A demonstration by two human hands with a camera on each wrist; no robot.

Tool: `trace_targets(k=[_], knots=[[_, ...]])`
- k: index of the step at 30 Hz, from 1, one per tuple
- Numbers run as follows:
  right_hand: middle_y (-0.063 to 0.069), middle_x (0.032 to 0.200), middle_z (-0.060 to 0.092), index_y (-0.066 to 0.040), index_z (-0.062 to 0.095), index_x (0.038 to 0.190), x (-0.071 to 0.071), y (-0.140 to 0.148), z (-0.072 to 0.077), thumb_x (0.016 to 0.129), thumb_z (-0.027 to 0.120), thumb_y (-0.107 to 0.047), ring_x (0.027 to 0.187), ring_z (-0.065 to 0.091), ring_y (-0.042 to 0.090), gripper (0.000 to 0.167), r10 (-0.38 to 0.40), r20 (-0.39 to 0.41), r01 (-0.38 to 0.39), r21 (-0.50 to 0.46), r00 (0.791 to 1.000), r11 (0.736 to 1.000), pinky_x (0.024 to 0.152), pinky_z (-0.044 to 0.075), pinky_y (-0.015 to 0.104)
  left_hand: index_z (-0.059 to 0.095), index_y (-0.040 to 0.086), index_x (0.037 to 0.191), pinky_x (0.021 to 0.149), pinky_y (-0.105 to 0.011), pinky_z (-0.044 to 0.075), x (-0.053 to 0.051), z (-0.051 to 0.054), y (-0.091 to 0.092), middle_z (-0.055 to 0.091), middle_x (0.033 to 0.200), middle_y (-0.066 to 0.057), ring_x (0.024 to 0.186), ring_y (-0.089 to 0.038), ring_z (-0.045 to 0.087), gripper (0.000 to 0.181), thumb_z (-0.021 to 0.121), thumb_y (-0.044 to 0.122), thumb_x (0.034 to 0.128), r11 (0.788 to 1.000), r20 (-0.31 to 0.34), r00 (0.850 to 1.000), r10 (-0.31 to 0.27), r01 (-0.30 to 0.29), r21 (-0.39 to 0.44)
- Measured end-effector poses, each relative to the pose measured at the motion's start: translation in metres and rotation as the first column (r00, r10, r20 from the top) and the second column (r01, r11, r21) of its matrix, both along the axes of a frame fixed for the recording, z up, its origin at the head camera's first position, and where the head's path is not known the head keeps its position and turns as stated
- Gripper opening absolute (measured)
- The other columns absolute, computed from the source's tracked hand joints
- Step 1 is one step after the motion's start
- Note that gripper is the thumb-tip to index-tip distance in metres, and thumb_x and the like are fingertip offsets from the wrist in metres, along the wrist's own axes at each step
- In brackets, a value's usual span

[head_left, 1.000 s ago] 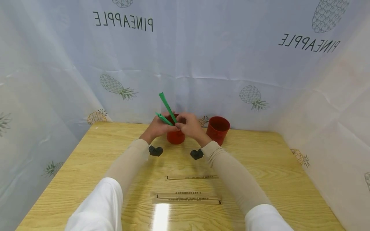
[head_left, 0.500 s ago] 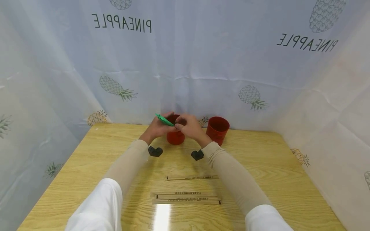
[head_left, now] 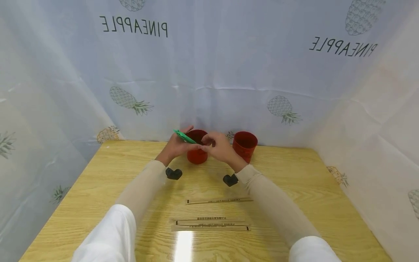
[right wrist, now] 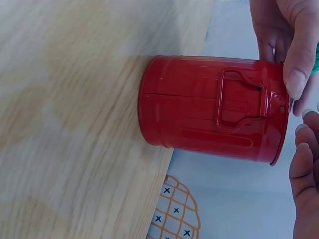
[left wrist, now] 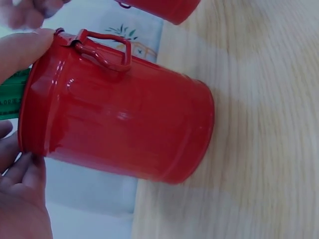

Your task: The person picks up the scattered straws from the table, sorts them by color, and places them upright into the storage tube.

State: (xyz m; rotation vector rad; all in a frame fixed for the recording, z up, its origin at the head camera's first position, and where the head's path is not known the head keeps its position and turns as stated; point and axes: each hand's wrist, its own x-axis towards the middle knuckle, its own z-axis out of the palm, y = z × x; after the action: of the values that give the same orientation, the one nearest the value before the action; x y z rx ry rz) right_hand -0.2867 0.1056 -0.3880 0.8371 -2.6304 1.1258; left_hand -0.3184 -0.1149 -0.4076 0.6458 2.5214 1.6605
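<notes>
My left hand (head_left: 178,147) grips the rim of a small red metal pail (head_left: 197,158), thumb at the near side and other fingers around the rim. A slim green wrapped stick (head_left: 184,137) leans out of the pail's mouth towards the left. In the left wrist view, printed green wrapping (left wrist: 10,94) shows at the mouth beside the thumb. My right hand (head_left: 220,147) is by the right of the rim, fingers loosely bent and holding nothing. The right wrist view shows its fingertips (right wrist: 302,149) just off the rim. The pail's inside is mostly hidden.
A second red pail (head_left: 245,147) stands to the right, behind my right wrist. Several thin brown paper-wrapped sticks (head_left: 211,228) lie across the wooden table (head_left: 157,233), one (head_left: 217,201) a little farther back. A white pineapple-print curtain (head_left: 209,65) hangs behind the table.
The tall green stick that my right hand held has gone down into the pail, out of sight. My right hand has then drawn slightly right. My left hand stays on the rim.
</notes>
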Motion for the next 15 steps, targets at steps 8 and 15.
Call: trace_targets(k=[8,15], knots=[[0.014,0.108,0.071,-0.002,0.072,0.112,0.017,0.020,-0.002,0.094,0.074,-0.013,0.098,0.062,0.026,0.022,0.027,0.001,-0.027,-0.026,1.000,0.999,0.086,0.056,0.040,0.036,0.004,0.162,0.121,-0.061,0.039,0.009,0.001,-0.014,0.037,0.169,-0.013,0.156,-0.041,0.034,0.097,0.088,0.032,0.0852,0.996,-0.004,0.997,0.076,-0.076,-0.040],[0.015,0.109,0.074,-0.001,0.073,0.114,0.032,0.033,-0.005,0.092,0.076,-0.009,0.098,0.064,0.028,0.024,0.035,0.017,-0.034,-0.055,0.999,0.998,0.086,0.058,0.048,0.042,0.002,0.158,0.126,-0.056,0.034,0.020,-0.006,-0.026,0.035,0.170,-0.011,0.157,-0.038,0.035,0.085,0.084,0.027,0.0889,0.996,0.015,0.996,0.088,-0.088,-0.017]])
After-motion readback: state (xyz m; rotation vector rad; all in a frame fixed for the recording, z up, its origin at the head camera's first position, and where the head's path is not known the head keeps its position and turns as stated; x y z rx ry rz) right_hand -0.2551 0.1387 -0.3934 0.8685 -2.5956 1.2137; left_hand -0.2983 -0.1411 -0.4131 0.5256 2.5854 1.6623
